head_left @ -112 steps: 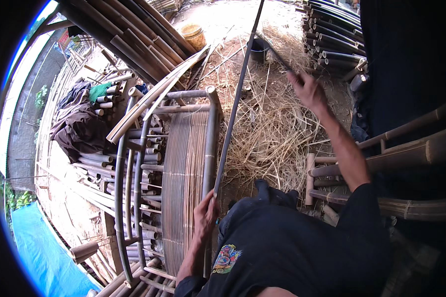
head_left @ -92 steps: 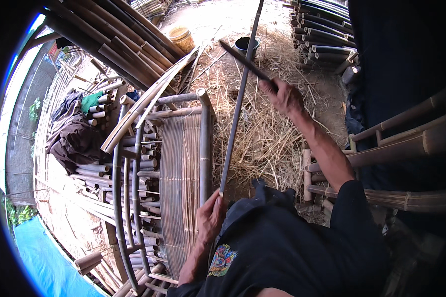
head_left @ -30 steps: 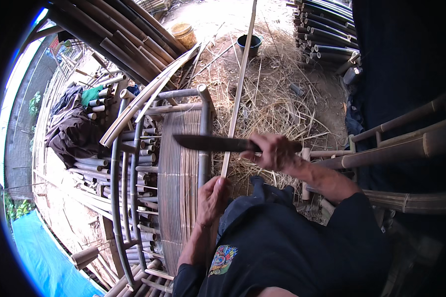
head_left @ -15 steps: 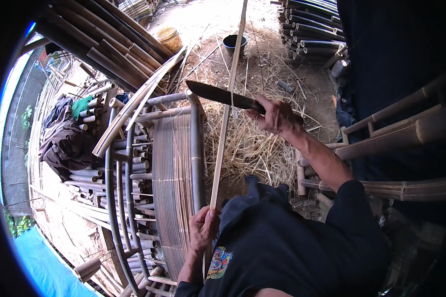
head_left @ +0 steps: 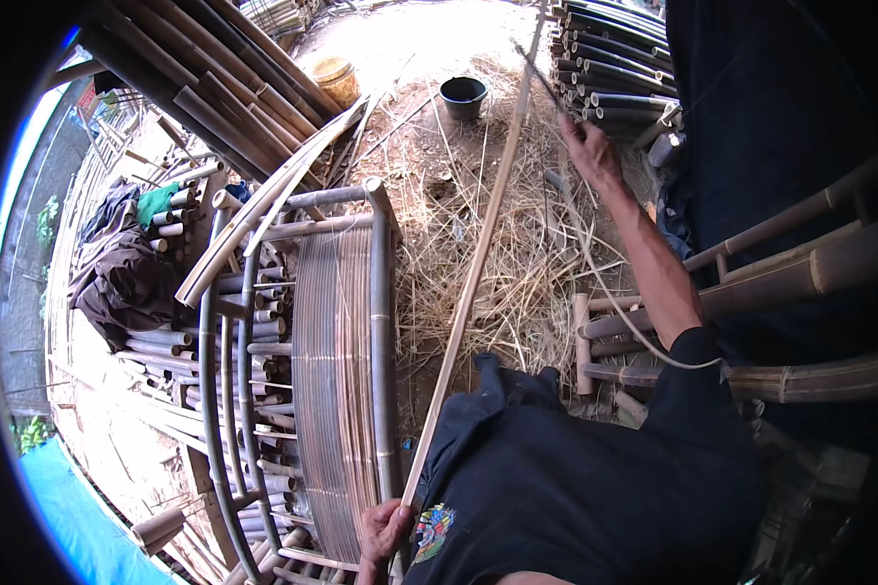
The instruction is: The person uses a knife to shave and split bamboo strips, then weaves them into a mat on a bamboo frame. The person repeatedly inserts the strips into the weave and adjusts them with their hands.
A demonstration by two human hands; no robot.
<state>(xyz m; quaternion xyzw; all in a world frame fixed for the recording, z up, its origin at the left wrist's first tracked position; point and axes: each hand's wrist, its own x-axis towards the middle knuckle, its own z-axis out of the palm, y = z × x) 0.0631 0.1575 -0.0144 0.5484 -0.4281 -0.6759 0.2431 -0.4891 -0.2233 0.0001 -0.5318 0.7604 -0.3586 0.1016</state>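
Observation:
A long, pale bamboo strip (head_left: 487, 255) slants from low in the view up to the top edge. My left hand (head_left: 385, 531) is closed around its lower end, beside the bamboo bench. Far out to the upper right, my right hand (head_left: 592, 154) grips a long dark knife (head_left: 544, 80) by its handle. The blade, seen nearly edge-on, lies against or very close to the strip's upper part; whether they touch I cannot tell. A thin shaving (head_left: 595, 263) curls down from near the knife to my right sleeve.
A bamboo bench (head_left: 337, 370) with a slatted seat stands at left. Shavings (head_left: 478, 283) litter the ground around a black bucket (head_left: 463, 97). Bamboo poles (head_left: 615, 58) are stacked at upper right, and a bamboo frame (head_left: 751, 375) stands at right. Split bamboo lengths (head_left: 273, 200) lean over the bench.
My right hand and the knife have moved away up and right along the strip. My left hand has dropped lower, the strip leans further right, and a long curling shaving now shows.

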